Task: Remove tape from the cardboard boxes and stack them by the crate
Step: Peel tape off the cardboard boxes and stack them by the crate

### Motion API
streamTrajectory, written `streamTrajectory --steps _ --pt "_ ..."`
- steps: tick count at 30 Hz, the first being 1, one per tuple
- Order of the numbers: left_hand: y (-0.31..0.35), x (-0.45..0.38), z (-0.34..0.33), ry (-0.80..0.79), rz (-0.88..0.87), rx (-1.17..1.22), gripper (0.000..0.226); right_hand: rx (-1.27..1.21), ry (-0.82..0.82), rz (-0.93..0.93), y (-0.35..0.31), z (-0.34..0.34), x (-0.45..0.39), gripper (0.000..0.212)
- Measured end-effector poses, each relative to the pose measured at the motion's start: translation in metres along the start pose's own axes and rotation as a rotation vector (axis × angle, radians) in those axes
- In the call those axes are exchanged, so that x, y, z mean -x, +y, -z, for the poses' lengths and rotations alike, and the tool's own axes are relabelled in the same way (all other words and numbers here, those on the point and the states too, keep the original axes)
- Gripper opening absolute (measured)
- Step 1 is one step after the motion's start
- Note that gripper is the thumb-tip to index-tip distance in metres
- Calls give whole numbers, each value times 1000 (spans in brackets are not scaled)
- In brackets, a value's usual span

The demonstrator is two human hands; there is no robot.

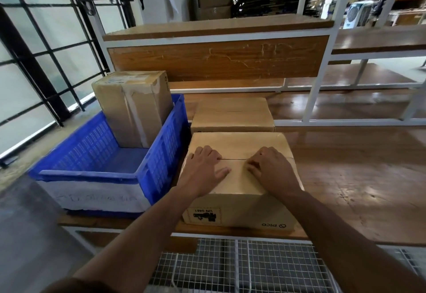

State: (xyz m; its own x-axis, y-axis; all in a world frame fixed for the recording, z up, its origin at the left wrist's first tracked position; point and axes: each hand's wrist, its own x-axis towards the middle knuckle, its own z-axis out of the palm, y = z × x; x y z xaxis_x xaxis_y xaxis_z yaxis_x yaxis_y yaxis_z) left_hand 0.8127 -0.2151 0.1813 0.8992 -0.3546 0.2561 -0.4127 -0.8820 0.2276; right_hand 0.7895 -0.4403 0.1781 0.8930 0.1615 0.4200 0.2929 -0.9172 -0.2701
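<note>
A closed cardboard box point(237, 202) with a PICO print and a UN 3481 label stands at the front edge of the wooden table, right of the blue crate point(161, 145). Both hands lie on its top by the centre seam. My left hand point(204, 169) rests there with its fingertips at the seam and its thumb stretched out. My right hand point(270, 168) has its fingertips curled down at the seam; whether they pinch tape is unclear. A second closed box point(231, 114) sits directly behind. A taped box point(133, 106) stands upright inside the crate.
The wooden table point(357, 177) stretches right of the boxes. White metal shelving point(319, 69) with wood boards rises behind. A wire mesh shelf point(242, 265) lies below the table edge. A black-framed glass wall point(41, 62) stands at the left.
</note>
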Motion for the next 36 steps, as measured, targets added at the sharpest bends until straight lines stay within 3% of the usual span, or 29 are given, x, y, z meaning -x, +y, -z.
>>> streamTrajectory --steps 9,12,17,22,28,36 --pt "12 -17 -1 47 -39 -89 35 83 -80 3 0 -7 -14 26" --pt "11 -21 -5 -74 -121 -65 47 3 -135 42 2 -11 -15 34" --pt "7 -28 -9 -289 -145 -61 56 76 -255 67 4 -13 -24 39" --pt "4 -30 -10 -273 -96 -6 61 73 -242 9 0 -10 -23 40" --pt "-1 -30 -14 -195 161 -79 87 95 -216 -303 5 -9 -18 70" --pt "1 -32 -13 -195 138 -110 79 111 -209 -243 6 -13 -23 66"
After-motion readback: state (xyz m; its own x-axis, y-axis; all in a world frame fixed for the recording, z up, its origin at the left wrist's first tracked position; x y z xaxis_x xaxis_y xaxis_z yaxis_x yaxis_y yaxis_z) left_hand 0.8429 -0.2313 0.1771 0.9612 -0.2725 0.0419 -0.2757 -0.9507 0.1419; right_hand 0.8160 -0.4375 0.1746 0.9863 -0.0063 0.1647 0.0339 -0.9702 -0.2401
